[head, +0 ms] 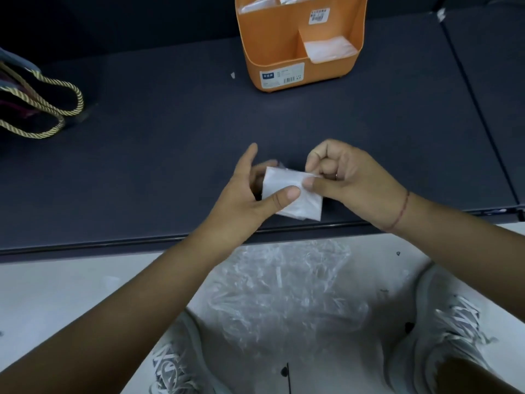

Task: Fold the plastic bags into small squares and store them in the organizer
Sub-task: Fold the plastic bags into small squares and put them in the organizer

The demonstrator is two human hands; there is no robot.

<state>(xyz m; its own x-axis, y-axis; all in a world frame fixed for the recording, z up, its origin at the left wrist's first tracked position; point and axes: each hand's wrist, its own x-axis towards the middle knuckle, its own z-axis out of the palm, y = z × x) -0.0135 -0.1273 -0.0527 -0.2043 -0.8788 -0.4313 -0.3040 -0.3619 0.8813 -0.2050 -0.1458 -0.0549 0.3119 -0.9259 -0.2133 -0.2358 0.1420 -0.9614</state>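
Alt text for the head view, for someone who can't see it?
The left hand and right hand pinch a folded white bag above a dark table. Behind stands an orange organizer holding folded bags; loose bags lie by the feet.

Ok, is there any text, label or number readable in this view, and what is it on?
No text here is legible enough to quote.
The front label on the orange organizer: a blue block, small print and a barcode, all too small to read.
The upper sticker on its inner back wall: a barcode and a row of characters, blurred.
The folded bag: no print visible.
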